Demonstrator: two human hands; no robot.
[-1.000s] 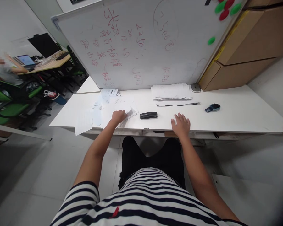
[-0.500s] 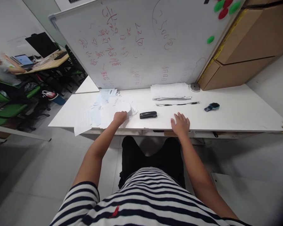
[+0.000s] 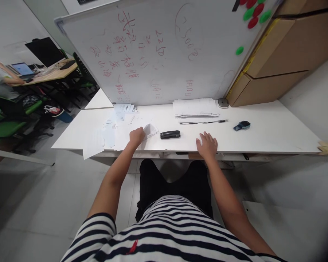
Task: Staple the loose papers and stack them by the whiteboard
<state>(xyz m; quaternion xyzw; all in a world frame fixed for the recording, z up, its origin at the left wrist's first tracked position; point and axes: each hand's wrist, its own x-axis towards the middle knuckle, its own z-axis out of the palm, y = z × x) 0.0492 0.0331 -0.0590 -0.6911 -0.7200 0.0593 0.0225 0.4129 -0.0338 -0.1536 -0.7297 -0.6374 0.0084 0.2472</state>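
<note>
My left hand (image 3: 137, 136) is closed on the edge of a sheet of paper (image 3: 148, 129), whose right side curls up off the desk. Other loose papers (image 3: 108, 136) spread out to the left of that hand, one hanging over the front edge. A black stapler (image 3: 170, 134) lies between my two hands, touched by neither. My right hand (image 3: 207, 144) rests palm down on the white desk (image 3: 265, 138) near its front edge, fingers spread, holding nothing. A dark wristwatch (image 3: 242, 126) lies farther to the right.
A stack of papers (image 3: 196, 108) and a thin black-and-white strip (image 3: 203, 122) lie toward the back. Behind them stands a whiteboard (image 3: 164, 54) with red writing. Cardboard boxes (image 3: 273, 87) are piled at the right. A person (image 3: 2, 82) sits at another desk at far left.
My left hand has shifted slightly left, and the paper's right side is lifted and curled more. My right hand stays flat on the desk. The whole view has turned a little.
</note>
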